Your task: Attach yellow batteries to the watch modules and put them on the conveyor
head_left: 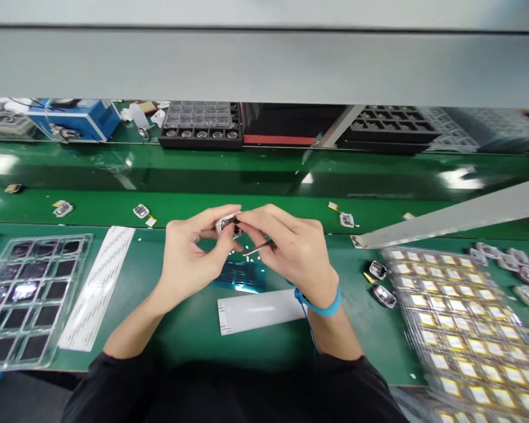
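Between thumb and fingers, my left hand [194, 249] grips a small watch case [227, 222] with a pale rim and dark insides. The fingertips of my right hand [291, 247] touch the case from the right, at a dark part inside it. Metal tweezers [259, 248] are tucked in my right hand, their tips pointing left and down. A blue wrist strap [328, 306] with a cord circles my right wrist. Below the hands lie a bluish clear film [242, 276] and a white strip [260, 311]. Small white bits are scattered under the fingers.
At left are a clear tray of dark screens [48, 288] and a printed white strip [97, 288]. A tray of yellow-edged parts [458, 317] fills the right, with loose watch cases [384, 295] beside it. A slanted grey post [458, 214] crosses the right; a shelf [264, 64] overhangs the back.
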Tool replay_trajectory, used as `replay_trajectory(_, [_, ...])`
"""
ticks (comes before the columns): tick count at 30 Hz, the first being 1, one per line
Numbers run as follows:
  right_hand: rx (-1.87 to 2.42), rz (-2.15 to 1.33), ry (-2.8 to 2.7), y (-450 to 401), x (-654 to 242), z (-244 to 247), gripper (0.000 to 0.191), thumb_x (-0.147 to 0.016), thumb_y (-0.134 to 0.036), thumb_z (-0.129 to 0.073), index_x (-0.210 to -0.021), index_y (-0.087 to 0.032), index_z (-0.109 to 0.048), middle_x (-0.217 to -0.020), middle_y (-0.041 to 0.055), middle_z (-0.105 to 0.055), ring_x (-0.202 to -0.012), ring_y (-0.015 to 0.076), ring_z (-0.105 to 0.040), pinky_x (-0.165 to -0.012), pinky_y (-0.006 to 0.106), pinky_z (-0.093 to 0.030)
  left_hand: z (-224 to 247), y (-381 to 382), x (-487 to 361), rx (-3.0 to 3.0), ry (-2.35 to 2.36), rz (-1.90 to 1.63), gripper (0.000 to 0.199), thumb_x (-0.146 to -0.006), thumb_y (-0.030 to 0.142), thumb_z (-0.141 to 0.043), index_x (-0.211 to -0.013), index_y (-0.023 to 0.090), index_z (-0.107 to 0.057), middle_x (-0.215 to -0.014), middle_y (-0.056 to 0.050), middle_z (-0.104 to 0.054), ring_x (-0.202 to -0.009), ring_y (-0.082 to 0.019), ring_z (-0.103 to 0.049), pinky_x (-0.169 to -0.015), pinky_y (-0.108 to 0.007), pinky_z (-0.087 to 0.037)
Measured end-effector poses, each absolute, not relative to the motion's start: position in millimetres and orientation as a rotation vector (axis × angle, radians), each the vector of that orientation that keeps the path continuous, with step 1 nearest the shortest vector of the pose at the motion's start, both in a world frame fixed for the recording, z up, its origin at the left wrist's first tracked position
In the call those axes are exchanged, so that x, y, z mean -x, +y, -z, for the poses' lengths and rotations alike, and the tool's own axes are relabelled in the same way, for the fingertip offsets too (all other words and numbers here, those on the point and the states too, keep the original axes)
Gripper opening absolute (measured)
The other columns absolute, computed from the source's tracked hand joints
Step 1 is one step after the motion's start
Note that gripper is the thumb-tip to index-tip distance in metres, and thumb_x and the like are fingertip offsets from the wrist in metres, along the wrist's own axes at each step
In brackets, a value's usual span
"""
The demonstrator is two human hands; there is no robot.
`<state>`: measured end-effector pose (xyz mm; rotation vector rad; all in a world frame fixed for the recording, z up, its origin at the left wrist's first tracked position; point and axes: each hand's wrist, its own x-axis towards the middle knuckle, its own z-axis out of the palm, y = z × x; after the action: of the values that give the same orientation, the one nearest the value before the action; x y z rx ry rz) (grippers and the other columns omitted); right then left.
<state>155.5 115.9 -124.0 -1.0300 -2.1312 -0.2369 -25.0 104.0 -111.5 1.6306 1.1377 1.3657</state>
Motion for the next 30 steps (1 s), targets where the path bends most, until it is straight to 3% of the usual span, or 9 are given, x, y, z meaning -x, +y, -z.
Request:
replay_trajectory(6, [0.909,0.353,-2.158,119,-163,126,0.031,-0.101,-0.003,-0.056,-0.112,-0.026,-0.074,-0.095,-0.0065,-0.083,-0.072,0.0067,-0.074,-0.056,0.022,-0.046,110,104,25,-1.513,1.119,-1.311,0.019,-0.092,0.022,-0.073,-0.108,0.015,-0.082,-0.092,-0.004,-0.085,-0.062,-0.017,-0.081,-0.057,-0.023,-0.067])
replay_trajectory(16, [0.824,0.306,-2.073,122,-162,125,0.011,-0.104,-0.018,-0.067,-0.111,-0.023,-0.074,-0.094,-0.0025,-0.085,-0.072,0.0087,-0.076,-0.053,0.023,-0.046,109,103,26,-1.525,1.079,-1.351,0.018,-0.092,0.02,-0.073,-0.107,0.015,-0.082,-0.089,-0.004,-0.085,-0.062,-0.018,-0.081,-0.057,-0.022,-0.066])
replay_trajectory(24, [0.934,0.126,-2.072,117,-155,122,0.009,-0.107,-0.018,-0.061,-0.11,-0.022,-0.069,-0.097,-0.0005,-0.082,-0.072,0.0081,-0.073,-0.051,0.021,-0.045,112,99,25,-1.751,1.193,-1.42,0.024,-0.09,0.011,-0.069,-0.11,0.016,-0.083,-0.087,-0.002,-0.085,-0.064,-0.016,-0.081,-0.063,-0.019,-0.066])
replay_trajectory(30, [0.956,0.07,-2.13,117,-156,118,0.01,-0.107,-0.018,-0.059,-0.107,-0.021,-0.069,-0.096,0.0001,-0.079,-0.074,0.0095,-0.072,-0.052,0.021,-0.046,115,100,24,-1.741,1.146,-1.43,0.025,-0.089,0.01,-0.068,-0.109,0.014,-0.083,-0.091,-0.002,-0.086,-0.063,-0.015,-0.081,-0.059,-0.015,-0.064])
